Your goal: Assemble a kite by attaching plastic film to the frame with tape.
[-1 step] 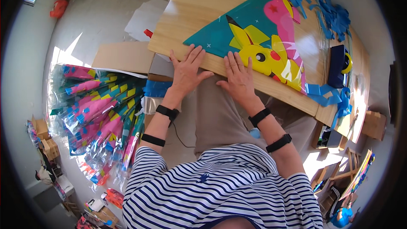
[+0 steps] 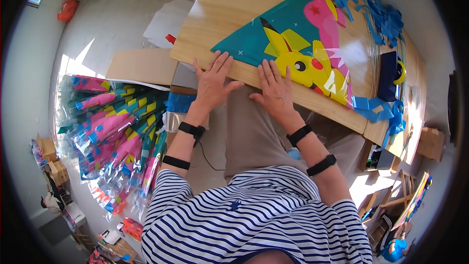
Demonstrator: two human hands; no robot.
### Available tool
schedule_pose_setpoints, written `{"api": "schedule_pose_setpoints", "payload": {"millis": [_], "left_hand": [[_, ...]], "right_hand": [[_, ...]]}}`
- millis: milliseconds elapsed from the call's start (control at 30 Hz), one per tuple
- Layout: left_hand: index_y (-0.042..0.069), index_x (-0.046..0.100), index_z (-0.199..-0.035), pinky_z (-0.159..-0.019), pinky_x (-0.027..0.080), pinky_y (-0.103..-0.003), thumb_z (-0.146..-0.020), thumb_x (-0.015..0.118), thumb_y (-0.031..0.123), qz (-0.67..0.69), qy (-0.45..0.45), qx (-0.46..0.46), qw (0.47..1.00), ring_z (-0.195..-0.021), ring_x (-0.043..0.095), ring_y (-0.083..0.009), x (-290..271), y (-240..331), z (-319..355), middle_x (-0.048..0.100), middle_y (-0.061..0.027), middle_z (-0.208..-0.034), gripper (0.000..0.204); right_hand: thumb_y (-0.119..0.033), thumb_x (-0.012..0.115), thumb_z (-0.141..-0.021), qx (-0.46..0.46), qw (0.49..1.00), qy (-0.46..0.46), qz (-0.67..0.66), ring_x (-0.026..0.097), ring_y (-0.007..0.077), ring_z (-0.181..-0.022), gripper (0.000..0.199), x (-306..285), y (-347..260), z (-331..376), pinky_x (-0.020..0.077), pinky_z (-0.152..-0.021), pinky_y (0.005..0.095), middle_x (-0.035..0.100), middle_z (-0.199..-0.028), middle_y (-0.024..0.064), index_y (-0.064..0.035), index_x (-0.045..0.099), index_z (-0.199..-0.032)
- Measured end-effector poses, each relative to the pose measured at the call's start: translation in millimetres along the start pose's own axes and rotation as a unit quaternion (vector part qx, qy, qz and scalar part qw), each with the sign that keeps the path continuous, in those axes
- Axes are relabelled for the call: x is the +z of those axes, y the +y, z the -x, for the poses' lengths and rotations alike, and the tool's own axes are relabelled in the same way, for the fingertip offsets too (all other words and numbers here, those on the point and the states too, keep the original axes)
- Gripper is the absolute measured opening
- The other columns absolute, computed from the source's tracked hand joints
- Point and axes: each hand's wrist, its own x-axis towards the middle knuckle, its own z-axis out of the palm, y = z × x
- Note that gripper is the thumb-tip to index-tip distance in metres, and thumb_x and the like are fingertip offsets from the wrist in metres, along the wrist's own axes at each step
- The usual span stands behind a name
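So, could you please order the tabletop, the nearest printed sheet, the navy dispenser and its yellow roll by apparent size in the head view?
Largest to smallest:
tabletop
nearest printed sheet
navy dispenser
yellow roll

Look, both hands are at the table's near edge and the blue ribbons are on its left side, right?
Not left: the head view shows blue ribbons on the table's right side. The left hand and right hand are at its near edge.

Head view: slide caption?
Left hand and right hand rest at the near edge of a printed teal sheet on wooden table.
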Motion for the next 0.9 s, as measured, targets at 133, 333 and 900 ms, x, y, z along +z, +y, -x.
{"api": "schedule_pose_setpoints", "payload": {"millis": [133,333,900], "left_hand": [[0.010,0.057,-0.144,-0.114,0.008,-0.080,-0.081,0.077,0.054,-0.011,0.002,-0.018,1.000,-0.145,0.044,-0.0247,-6,-20,3,0.053,-0.0031,-0.152,0.080],[0.010,0.060,-0.139,-0.113,0.011,-0.080,-0.081,0.077,0.056,-0.040,0.013,-0.016,0.999,-0.140,0.049,-0.0250,-4,-21,0,0.056,-0.0025,-0.145,0.076],[0.012,0.059,-0.141,-0.121,0.019,-0.062,-0.095,0.068,0.031,0.052,-0.057,0.053,0.996,-0.143,0.045,-0.0272,7,42,-9,0.053,-0.0054,-0.149,0.051]], "right_hand": [[-0.045,0.082,-0.076,0.010,1.000,0.006,-0.014,0.035,0.0320,-0.151,0.096,2,-3,0,0.0167,-0.124,0.0622,0.040,-0.161,0.0139,-0.0004,0.045,-0.152],[-0.044,0.083,-0.076,0.013,1.000,0.001,-0.018,0.036,0.0322,-0.150,0.094,-1,-4,1,0.0165,-0.124,0.0623,0.041,-0.160,0.0137,-0.0004,0.046,-0.151],[-0.040,0.080,-0.081,0.035,0.992,0.027,-0.115,0.034,0.0323,-0.151,0.088,7,8,5,0.0195,-0.123,0.0607,0.042,-0.159,0.0129,-0.0049,0.043,-0.153]]}}
